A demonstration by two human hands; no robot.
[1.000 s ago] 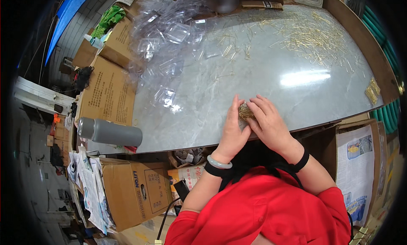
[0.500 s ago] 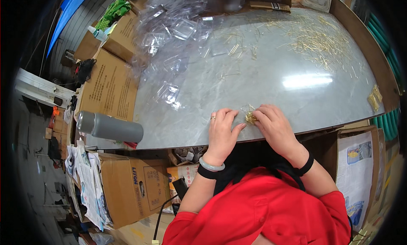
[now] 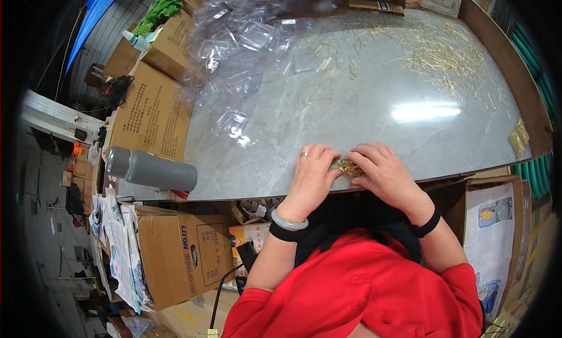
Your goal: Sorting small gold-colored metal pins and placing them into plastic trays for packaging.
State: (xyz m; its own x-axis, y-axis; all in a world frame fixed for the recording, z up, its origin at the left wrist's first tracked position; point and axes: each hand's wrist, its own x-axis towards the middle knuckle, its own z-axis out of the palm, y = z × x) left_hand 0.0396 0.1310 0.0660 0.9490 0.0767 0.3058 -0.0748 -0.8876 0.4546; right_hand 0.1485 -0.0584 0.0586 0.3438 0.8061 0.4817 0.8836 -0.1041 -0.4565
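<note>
A small bundle of thin gold-coloured wire pieces [image 3: 350,167] is between my two hands at the near edge of the table. My left hand [image 3: 311,177] is closed at the bundle's left end, its thumb and fingertips against the wires. From the other side my right hand [image 3: 386,177] grips the bundle, fingers curled over it and thumb below. Part of the bundle is hidden under the fingers. A large loose heap of similar gold wire pieces [image 3: 448,63] spreads over the far right of the table, and a gathered gold bundle [image 3: 518,138] lies near the right edge.
Clear plastic packs [image 3: 240,74] pile up at the far left of the grey table [image 3: 263,162]. A grey bottle [image 3: 152,169] lies on its side at the near left. Cardboard boxes [image 3: 146,112] stand along the left, and a raised board [image 3: 509,51] borders the right.
My left hand has moved in against the bundle, closing the gap. The wires, loosely spread and sticking up before, now sit more compactly between both hands.
</note>
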